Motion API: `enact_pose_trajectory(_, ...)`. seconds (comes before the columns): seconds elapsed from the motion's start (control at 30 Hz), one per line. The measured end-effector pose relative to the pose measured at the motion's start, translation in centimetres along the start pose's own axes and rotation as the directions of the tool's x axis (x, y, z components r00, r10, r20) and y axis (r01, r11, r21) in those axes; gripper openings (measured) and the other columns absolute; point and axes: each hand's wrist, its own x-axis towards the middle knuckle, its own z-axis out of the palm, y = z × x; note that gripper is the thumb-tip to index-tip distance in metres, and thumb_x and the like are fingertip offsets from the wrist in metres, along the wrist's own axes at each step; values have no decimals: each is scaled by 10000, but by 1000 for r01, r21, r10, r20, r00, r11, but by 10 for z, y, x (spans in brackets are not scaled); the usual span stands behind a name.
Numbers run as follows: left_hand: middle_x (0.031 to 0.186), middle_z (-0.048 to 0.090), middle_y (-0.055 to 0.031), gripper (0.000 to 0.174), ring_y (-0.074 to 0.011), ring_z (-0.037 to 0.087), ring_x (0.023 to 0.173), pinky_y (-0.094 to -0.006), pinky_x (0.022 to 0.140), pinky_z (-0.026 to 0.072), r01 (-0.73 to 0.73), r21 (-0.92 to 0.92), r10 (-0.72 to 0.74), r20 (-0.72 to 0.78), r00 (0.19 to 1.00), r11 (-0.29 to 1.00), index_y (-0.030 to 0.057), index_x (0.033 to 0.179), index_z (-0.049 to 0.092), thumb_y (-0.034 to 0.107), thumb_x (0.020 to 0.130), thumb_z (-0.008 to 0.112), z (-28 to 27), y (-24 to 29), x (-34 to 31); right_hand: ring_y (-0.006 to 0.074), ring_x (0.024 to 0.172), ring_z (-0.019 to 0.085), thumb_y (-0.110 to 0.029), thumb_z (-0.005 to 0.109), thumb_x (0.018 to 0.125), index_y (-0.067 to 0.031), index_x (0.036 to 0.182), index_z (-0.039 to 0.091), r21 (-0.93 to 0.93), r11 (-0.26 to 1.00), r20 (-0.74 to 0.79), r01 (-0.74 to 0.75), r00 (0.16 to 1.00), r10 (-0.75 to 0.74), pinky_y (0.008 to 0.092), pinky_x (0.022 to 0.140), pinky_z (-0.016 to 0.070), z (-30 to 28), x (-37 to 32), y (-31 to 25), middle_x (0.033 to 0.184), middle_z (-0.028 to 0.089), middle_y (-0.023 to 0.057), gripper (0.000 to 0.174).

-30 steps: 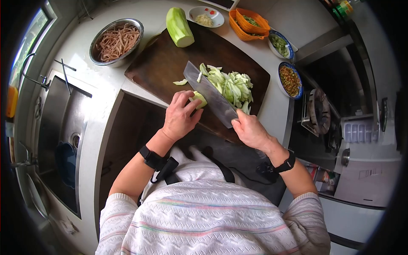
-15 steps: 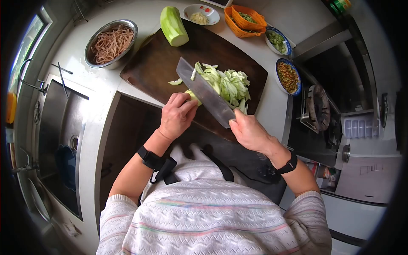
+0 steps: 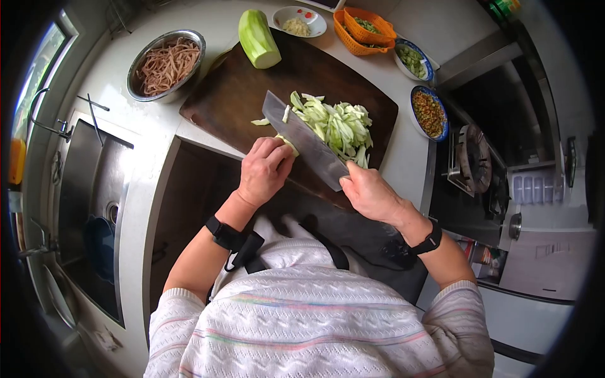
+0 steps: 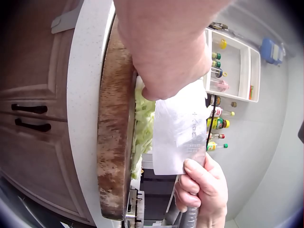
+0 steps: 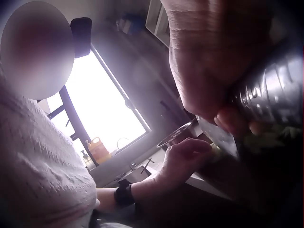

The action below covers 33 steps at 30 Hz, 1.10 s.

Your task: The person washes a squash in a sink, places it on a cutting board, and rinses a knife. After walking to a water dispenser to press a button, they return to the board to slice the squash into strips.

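Observation:
My left hand (image 3: 263, 171) holds a short piece of pale green gourd (image 3: 291, 146) with bent fingers at the near edge of a dark wooden chopping board (image 3: 214, 94). Most of that piece is hidden by the fingers and the blade. Around the handle of a broad cleaver (image 3: 307, 143) my right hand (image 3: 373, 194) is curled, and the blade stands right beside the left fingertips. One thin strip clings to the blade's face. A heap of cut gourd strips (image 3: 345, 129) lies to the right of the blade. In the left wrist view the cleaver's flat side (image 4: 173, 137) faces the camera.
At the board's far edge rests a large peeled gourd (image 3: 258, 41). A steel bowl of brownish shreds (image 3: 134, 83) stands left. Behind and right are a plate of minced bits (image 3: 318, 28), orange baskets (image 3: 387, 30) and two blue-rimmed bowls (image 3: 446, 126). A sink (image 3: 75, 189) is left, a stove (image 3: 472, 160) right.
The cleaver has come closer to my left fingers, which are now drawn together, and less of the gourd piece shows. The whole view has shifted slightly.

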Motion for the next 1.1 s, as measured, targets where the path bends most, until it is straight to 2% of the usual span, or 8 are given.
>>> enact_pose_trajectory(0.07, 888, 602, -69, 195, -266, 592, 838, -344, 715, 502, 6, 3, -6, 0, 1000, 1000, 63, 848, 628, 15, 678, 712, 1, 0, 0, 471, 663, 558, -110, 497, 890, 33, 838, 424, 54, 995, 39, -84, 996, 82, 523, 587, 433, -9, -2, -8, 649, 550, 271, 169)
enact_pose_trajectory(0.27, 882, 599, -60, 200, -257, 586, 831, -341, 700, 505, -7, 10, 7, -8, 1000, 1000, 69, 849, 621, 30, 678, 718, 1, -2, -3, 476, 672, 554, -101, 501, 885, 30, 826, 421, -2, 1000, 3, 18, 1000, -18, 517, 580, 427, 9, 3, 7, 647, 543, 272, 164)
enact_pose_trajectory(0.4, 884, 593, -62, 192, -258, 585, 814, -339, 688, 504, -10, -7, 10, -21, 1000, 1000, 68, 839, 626, 32, 678, 724, 2, -3, -2, 477, 678, 554, -99, 502, 882, 32, 819, 423, 75, 995, 38, -69, 997, 66, 520, 590, 431, -10, -1, -7, 647, 544, 270, 165)
enact_pose_trajectory(0.53, 890, 585, -61, 188, -261, 584, 806, -340, 680, 502, 3, 1, -3, -22, 1000, 1000, 71, 833, 633, 31, 675, 726, 2, -3, -2, 476, 681, 555, -104, 503, 883, 34, 822, 419, 15, 999, 49, -44, 998, 43, 521, 593, 432, 13, 4, 11, 648, 546, 268, 172)
enact_pose_trajectory(0.6, 897, 580, -67, 195, -265, 583, 806, -344, 677, 502, -5, -5, 5, -15, 1000, 1000, 74, 843, 643, 31, 673, 730, 1, -3, -3, 436, 596, 541, -128, 523, 905, 34, 810, 403, 26, 999, -1, 27, 1000, -27, 447, 526, 406, 14, 3, 14, 605, 504, 249, 223)
enact_pose_trajectory(0.7, 897, 579, -73, 198, -268, 585, 805, -348, 676, 503, -17, 18, 17, -28, 999, 1000, 74, 850, 650, 30, 674, 731, 1, -4, -3, 433, 589, 538, -129, 522, 907, 31, 800, 400, 51, 999, 15, -13, 1000, 13, 444, 523, 403, 6, 1, 13, 602, 502, 246, 228)
enact_pose_trajectory(0.8, 894, 580, -77, 197, -270, 586, 805, -350, 676, 505, -5, 4, 5, -21, 1000, 1000, 77, 855, 656, 28, 679, 729, 1, -4, -4, 471, 690, 557, -121, 519, 887, 35, 831, 419, 18, 998, 61, -64, 996, 62, 519, 584, 418, -5, -1, 2, 660, 546, 271, 194)
enact_pose_trajectory(1.1, 894, 587, -72, 196, -269, 588, 804, -349, 674, 505, -21, 4, 21, -12, 1000, 1000, 78, 854, 655, 15, 681, 723, 0, -5, -3, 473, 695, 549, -102, 523, 883, 34, 830, 410, 76, 995, 32, -59, 998, 56, 502, 570, 416, -9, -1, 0, 661, 536, 270, 184)
